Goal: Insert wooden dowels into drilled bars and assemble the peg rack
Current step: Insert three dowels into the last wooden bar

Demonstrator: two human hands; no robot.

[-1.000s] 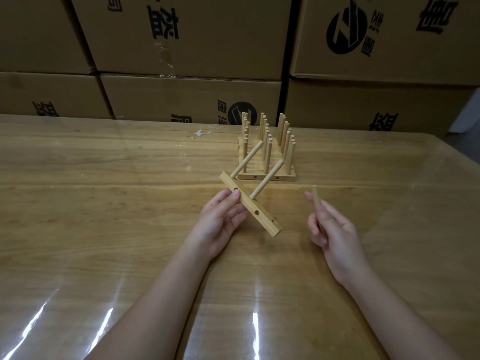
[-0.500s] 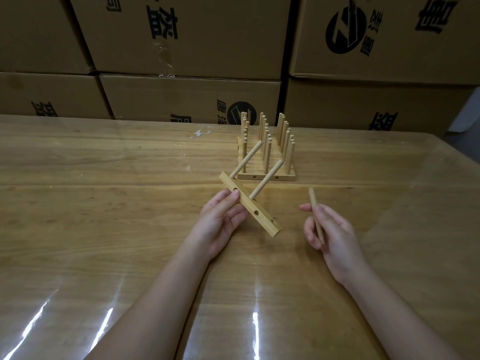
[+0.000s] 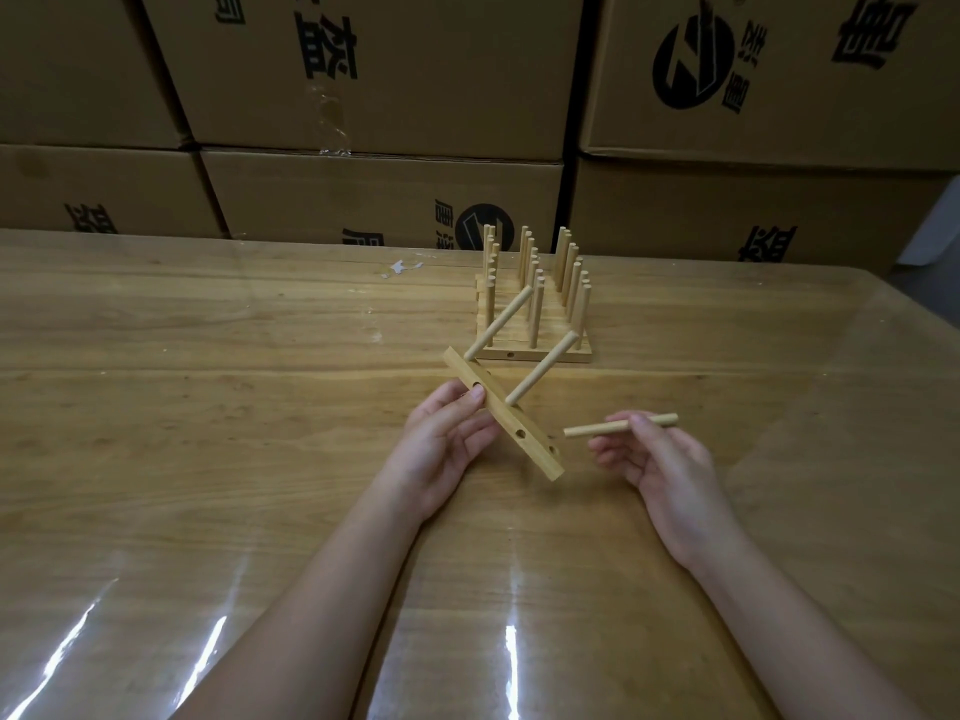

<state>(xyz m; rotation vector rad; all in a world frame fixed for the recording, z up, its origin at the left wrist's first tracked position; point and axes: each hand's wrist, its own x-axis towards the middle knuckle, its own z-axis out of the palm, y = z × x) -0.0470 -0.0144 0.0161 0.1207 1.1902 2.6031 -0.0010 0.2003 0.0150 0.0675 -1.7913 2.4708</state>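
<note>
Centre frame: left hand [image 3: 447,449] pinching bar [image 3: 501,413], right hand [image 3: 660,459] gripping loose dowel [image 3: 618,426] aimed, seemingly, at open hole [image 3: 520,434]; skewed entry may jam.

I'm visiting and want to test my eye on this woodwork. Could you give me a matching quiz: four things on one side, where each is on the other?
Things:
1. drilled bar
2. loose dowel
3. finished peg rack
4. cardboard boxes

Places:
A. standing on the table, beyond the hands
B. held in the left hand
C. stacked behind the table
D. held in the right hand

Pairs: 1-B, 2-D, 3-A, 4-C
</note>
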